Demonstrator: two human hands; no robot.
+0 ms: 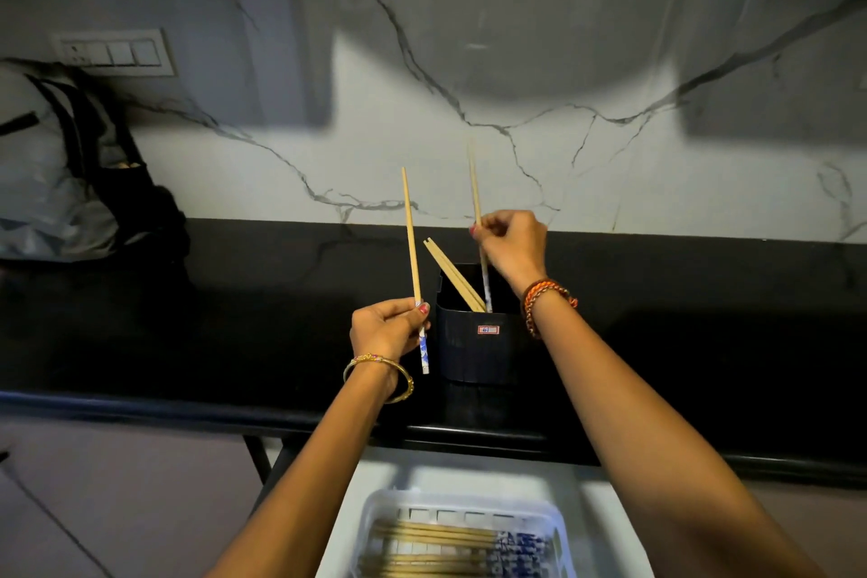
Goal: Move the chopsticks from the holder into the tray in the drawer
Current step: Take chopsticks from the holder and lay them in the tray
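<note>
Chopsticks leaving a dark holder [474,343] on the black counter [234,319].

Left hand [387,326] grips one chopstick [412,249] upright beside the holder; right hand [511,249] pinches a second chopstick [475,192] with its patterned end inside the holder, beside two leaning sticks [452,275]. A small red-edged label [488,329] reads roughly "61". The white tray [375,512] in the drawer [605,530] holds more, cut off by the bottom edge.

Chopsticks [454,275] lean in dark holder [474,343]
</note>
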